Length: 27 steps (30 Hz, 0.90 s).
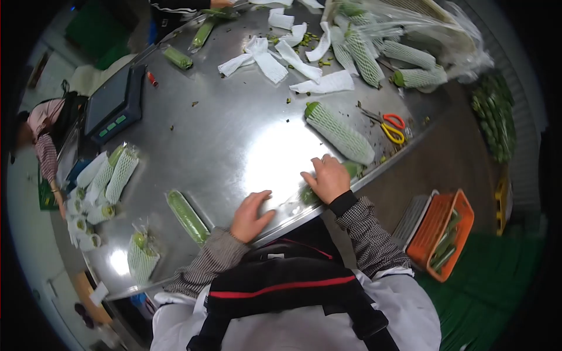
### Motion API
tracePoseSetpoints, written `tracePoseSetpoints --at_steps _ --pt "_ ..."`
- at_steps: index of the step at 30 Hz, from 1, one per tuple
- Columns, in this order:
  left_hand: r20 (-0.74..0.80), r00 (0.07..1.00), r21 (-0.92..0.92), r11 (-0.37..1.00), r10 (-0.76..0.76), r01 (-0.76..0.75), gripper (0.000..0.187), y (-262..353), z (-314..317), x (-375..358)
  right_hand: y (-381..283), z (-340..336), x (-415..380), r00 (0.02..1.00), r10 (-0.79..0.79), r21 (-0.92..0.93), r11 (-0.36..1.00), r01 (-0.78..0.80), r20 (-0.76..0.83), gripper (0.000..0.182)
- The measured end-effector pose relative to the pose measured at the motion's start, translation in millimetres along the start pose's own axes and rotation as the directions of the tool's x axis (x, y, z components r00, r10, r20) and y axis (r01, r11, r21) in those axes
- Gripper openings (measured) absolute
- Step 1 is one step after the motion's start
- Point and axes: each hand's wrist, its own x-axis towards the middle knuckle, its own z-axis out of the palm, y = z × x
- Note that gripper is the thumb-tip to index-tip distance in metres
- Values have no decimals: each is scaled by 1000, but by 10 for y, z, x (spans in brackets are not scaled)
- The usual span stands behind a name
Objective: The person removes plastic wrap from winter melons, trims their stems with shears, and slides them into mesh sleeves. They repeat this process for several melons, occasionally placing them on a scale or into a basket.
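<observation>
We find the green vegetable [353, 169] in clear film, lying along the near edge of the metal table [219, 131], partly hidden under the R hand [329, 180]. R fingers are bent and slightly parted over it; whether they grip or merely rest, we can't tell. L hand [250, 219] is open nr. the same edge, fingers spread, nothing seen in it. In our judgement: moderate wt., firm body, film approx. slippery, skin apt to bruise; best hold is round the middle, w/ the other hand under one end. The netted gourd [341, 133] lies just beyond; its foam sleeve [345, 136] should grip better. Containers: orange crate [465, 225] on the R side holds green vegs. [446, 244]; grey crate [411, 219] adjoins, contents unclear. Large clear bag [468, 44] at far R has netted gourds [408, 54] in and about its mouth.
</observation>
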Motion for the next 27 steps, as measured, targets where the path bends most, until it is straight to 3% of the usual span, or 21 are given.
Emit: tracePoseSetpoints --at_steps 2,4,5,8,10,12,13,15,16,17,18,19,20,21,22,24,25,26,27 --pt "49 998 86 995 45 -49 56 213 439 320 326 -133 260 992 -10 -110 994 -5 -129 48" --pt "162 986 153 986 35 -60 69 364 805 623 665 -222 522 993 7 -188 982 -29 -119 65" --pt "177 984 175 983 19 -51 69 416 961 735 882 -126 624 999 -16 -251 968 7 -31 83" --pt "264 959 317 948 -102 14 69 421 1261 952 1211 123 800 990 -5 -218 975 36 142 89" --pt "264 961 294 956 -77 -4 65 399 1248 1028 1378 84 878 986 9 -31 1000 -3 164 90" --pt "282 934 58 975 -220 213 62 379 1176 1038 1503 22 972 965 22 156 986 -65 262 86" --pt "270 935 62 973 -232 223 62 395 1128 986 1514 -33 966 973 15 86 996 -36 230 83" --pt "39 959 -375 885 -282 276 67 456 1016 860 1468 -231 917 995 -28 -6 1000 29 95 70" --pt "21 956 -372 885 -294 280 67 608 867 892 1463 -241 903 983 -120 10 992 123 -136 62" --pt "-168 959 -135 969 -229 208 73 789 698 924 1417 -289 871 999 -3 264 964 14 -40 60" --pt "-330 936 123 978 -119 168 79 973 536 951 1327 -397 829 993 83 485 867 -116 88 57" --pt "-349 930 129 977 -118 172 79 1095 430 977 1227 -427 782 964 29 831 501 -241 263 57" --pt "-440 897 214 963 -53 161 79 1210 359 1034 1114 -461 731 917 -106 922 16 -386 385 57" --pt "-521 853 296 942 23 155 79 1303 316 1075 964 -409 625 906 -271 909 -172 -379 326 55" --pt "-533 846 299 943 37 147 79 1365 296 1105 788 -425 626 871 -307 915 -3 -403 383 55" --pt "-508 834 441 897 214 39 82 1478 275 1153 408 -593 549 946 -320 997 79 -21 45 55" --pt "-461 867 413 910 187 24 85 1593 254 1128 403 -691 573 949 -313 996 83 -9 35 55" --pt "-455 868 415 910 200 8 85 1627 225 1112 413 -783 610 928 -335 971 -115 -210 161 57" --pt "-456 884 184 983 100 -17 84 1641 190 1085 436 -837 625 882 -382 866 -301 -400 275 59"
